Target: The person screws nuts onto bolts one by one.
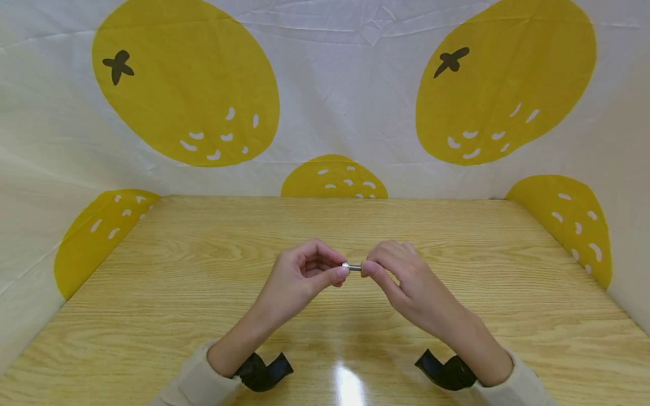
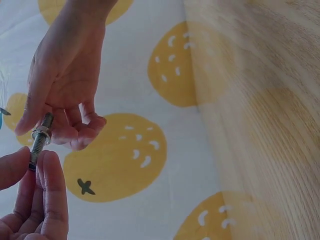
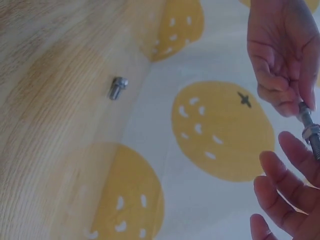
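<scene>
A small metal bolt (image 1: pixel 355 267) with a nut and washer (image 2: pixel 41 134) spans the gap between both hands, held above the table. My left hand (image 1: pixel 299 276) pinches one end of it between thumb and fingertips. At the other end, by the nut, my right hand (image 1: pixel 411 282) has its thumb and index finger around the bolt, and their tips hide that end in the head view. In the right wrist view, threads show beyond the nut (image 3: pixel 311 131), and the other right fingers (image 3: pixel 287 175) are spread out below.
A second, short bolt with a wider head (image 3: pixel 117 87) lies on the wood-grain table (image 1: pixel 203 254) in the right wrist view. White cloth with yellow fruit prints (image 1: pixel 345 84) walls off the back and both sides. Black straps (image 1: pixel 264 372) circle the wrists.
</scene>
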Demonstrator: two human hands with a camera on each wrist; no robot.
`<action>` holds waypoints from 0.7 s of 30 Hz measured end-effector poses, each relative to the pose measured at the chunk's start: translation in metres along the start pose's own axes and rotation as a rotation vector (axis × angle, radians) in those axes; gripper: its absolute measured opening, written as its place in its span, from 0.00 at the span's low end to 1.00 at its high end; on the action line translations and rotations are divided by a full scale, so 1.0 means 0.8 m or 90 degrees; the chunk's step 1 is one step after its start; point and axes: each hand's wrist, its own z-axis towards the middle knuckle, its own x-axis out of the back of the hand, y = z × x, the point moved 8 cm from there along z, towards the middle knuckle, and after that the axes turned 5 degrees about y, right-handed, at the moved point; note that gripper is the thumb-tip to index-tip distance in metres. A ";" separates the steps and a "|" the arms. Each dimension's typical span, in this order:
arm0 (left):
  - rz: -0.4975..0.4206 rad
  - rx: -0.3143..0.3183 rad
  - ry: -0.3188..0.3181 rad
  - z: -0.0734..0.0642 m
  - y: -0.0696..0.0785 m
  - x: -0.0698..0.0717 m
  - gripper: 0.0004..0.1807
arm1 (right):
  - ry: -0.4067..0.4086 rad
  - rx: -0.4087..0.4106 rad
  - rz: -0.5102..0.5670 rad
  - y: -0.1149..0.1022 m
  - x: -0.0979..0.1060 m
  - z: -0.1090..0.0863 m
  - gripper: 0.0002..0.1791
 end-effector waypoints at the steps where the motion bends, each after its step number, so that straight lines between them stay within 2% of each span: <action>1: 0.002 0.000 0.000 0.000 -0.001 0.000 0.09 | 0.002 -0.005 -0.005 0.001 0.000 -0.001 0.03; 2: 0.005 -0.001 0.001 0.001 -0.001 0.000 0.09 | 0.003 -0.010 -0.008 0.002 0.001 -0.001 0.03; 5: 0.013 -0.007 0.002 0.001 -0.002 0.001 0.10 | 0.006 -0.014 -0.013 0.001 0.003 -0.002 0.12; 8: 0.013 -0.008 0.002 0.002 -0.003 0.001 0.10 | 0.015 0.014 -0.015 -0.005 0.005 0.000 0.17; 14: 0.009 0.001 0.004 0.002 -0.005 0.001 0.10 | 0.026 0.046 -0.008 -0.009 0.006 0.001 0.13; 21: 0.007 0.008 0.008 0.001 -0.003 0.001 0.09 | 0.006 0.025 -0.002 -0.007 0.005 0.000 0.09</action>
